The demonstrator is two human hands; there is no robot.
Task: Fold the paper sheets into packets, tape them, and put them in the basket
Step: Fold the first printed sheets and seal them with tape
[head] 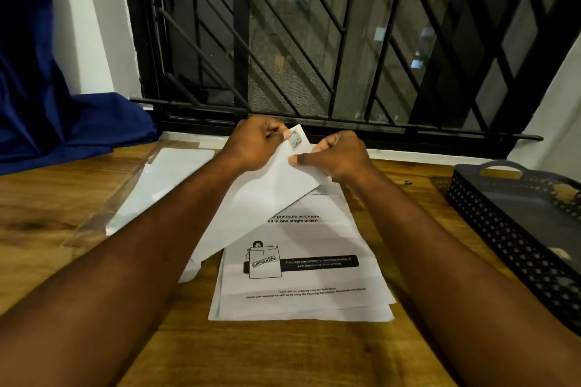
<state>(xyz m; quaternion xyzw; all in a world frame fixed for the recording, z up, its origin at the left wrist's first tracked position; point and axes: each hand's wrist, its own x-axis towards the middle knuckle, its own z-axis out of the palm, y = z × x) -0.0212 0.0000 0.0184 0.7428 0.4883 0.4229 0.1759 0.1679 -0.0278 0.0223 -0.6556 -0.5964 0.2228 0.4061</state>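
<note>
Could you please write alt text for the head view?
The left hand and right hand hold a folded white paper packet above printed sheets on a wooden table, the left pinching its taped corner. A dark basket stands at right.

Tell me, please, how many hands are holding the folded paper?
2: the left hand pinches the folded paper at its far corner; the right hand pinches its edge nearby.

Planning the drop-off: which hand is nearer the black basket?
Right. The right hand pinches the folded sheet, with the basket off to its right; the left hand grips the same sheet, farther left.
</note>
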